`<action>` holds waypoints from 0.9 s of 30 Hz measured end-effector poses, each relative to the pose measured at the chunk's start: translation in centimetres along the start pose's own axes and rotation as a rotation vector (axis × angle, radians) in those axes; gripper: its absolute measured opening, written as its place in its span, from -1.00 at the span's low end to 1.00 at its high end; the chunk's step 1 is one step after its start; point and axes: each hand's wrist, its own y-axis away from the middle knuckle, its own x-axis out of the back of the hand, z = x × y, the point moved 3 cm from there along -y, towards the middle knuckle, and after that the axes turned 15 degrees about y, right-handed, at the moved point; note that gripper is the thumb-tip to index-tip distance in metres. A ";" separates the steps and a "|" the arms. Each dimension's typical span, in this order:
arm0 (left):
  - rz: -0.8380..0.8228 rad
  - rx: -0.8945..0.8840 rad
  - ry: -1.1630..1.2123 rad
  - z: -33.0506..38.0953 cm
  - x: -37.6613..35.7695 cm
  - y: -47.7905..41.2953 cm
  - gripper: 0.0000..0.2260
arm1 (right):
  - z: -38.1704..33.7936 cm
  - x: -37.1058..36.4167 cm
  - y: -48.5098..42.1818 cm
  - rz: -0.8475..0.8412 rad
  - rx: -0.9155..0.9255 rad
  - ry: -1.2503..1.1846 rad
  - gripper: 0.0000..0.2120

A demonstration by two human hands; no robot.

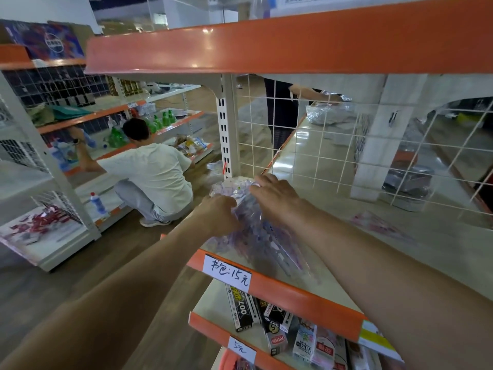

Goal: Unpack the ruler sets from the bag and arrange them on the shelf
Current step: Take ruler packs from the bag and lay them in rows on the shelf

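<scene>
Ruler sets (266, 244) (flat, purplish, glossy) are lying bundled inside a crinkled clear bag (232, 189) on the smooth beige shelf (333, 257), near its left front corner, just behind the orange edge strip (293, 291). Left hand (218, 213) and right hand (276, 196) are both gripping the bag's upper end, fingers curling into the film. A pinkish, pointed packet (378, 225) is lying flat farther right, well apart.

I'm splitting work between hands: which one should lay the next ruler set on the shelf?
Probably the right hand: it holds the clear plastic bag of purple ruler sets over the beige shelf board, nearer the pink ruler set already lying there. The left hand grips the bag at the shelf's front edge.
</scene>
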 end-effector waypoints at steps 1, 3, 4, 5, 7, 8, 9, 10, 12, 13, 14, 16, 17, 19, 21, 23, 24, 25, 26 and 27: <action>0.030 0.016 -0.011 -0.3 0.1 -0.2 -0.51 | 0.1 -0.2 -0.6 -0.010 0.017 0.035 -0.55; 0.054 0.070 0.001 -1.1 0.2 -0.5 -0.44 | 0.3 -0.4 -1.4 -0.005 0.051 0.090 -0.51; 0.048 0.094 0.032 -1.5 0.2 -0.6 -0.41 | 0.3 -0.7 -1.7 0.002 0.069 0.109 -0.50; 0.039 0.108 0.068 -1.8 0.2 -0.7 -0.40 | 0.3 -0.9 -1.9 0.004 0.085 0.120 -0.49; 0.020 0.103 0.103 -1.9 0.0 -0.7 -0.42 | 0.3 -1.3 -2.3 -0.011 0.107 0.116 -0.48; 0.019 0.091 0.103 -1.9 -0.1 -0.7 -0.45 | 0.3 -1.4 -2.5 -0.018 0.110 0.093 -0.48; 0.028 0.075 0.100 -1.9 -0.2 -0.8 -0.48 | 0.3 -1.5 -2.5 -0.028 0.105 0.051 -0.48; 0.035 0.061 0.096 -1.8 -0.2 -0.8 -0.51 | 0.3 -1.5 -2.5 -0.035 0.096 0.000 -0.50; 0.047 0.040 0.107 -1.7 -0.2 -0.6 -0.55 | 0.4 -1.6 -2.5 -0.046 0.061 -0.119 -0.56; 0.055 0.037 0.117 -1.7 -0.3 -0.6 -0.55 | 0.4 -1.6 -2.5 -0.050 0.034 -0.185 -0.62; 0.058 0.042 0.122 -1.8 -0.3 -0.5 -0.57 | 0.4 -1.7 -2.5 -0.045 -0.001 -0.258 -0.72; 0.076 0.042 0.128 -1.9 -0.4 -0.4 -0.59 | 0.4 -1.9 -2.3 -0.032 -0.073 -0.398 -0.88; 0.085 0.040 0.130 -2.0 -0.5 -0.4 -0.60 | 0.4 -1.9 -2.2 -0.037 -0.094 -0.436 -0.87; 0.099 0.048 0.135 -2.0 -0.6 -0.4 -0.58 | 0.5 -2.0 -2.0 -0.062 -0.126 -0.525 -0.84; 0.108 0.068 0.123 -1.9 -0.6 -0.3 -0.51 | 0.9 -1.5 -1.5 -0.093 -0.135 -0.700 -0.78; 0.079 0.080 0.126 -1.8 -0.5 -0.1 -0.43 | 1.9 -1.2 -0.8 -0.150 -0.176 -0.838 -0.67; 0.057 0.079 0.142 -1.7 -0.5 0.0 -0.39 | 2.6 -1.1 -0.4 -0.174 -0.206 -0.878 -0.71; 0.036 0.071 0.157 -1.6 -0.5 0.0 -0.35 | 3.3 -1.2 0.0 -0.203 -0.250 -0.913 -0.81; 0.014 0.056 0.160 -1.4 -0.5 0.1 -0.33 | 3.9 -1.2 0.4 -0.213 -0.290 -0.951 -0.92; -0.004 0.039 0.152 -1.4 -0.5 0.1 -0.33 | 4.4 -1.4 0.7 -0.223 -0.322 -0.991 -0.86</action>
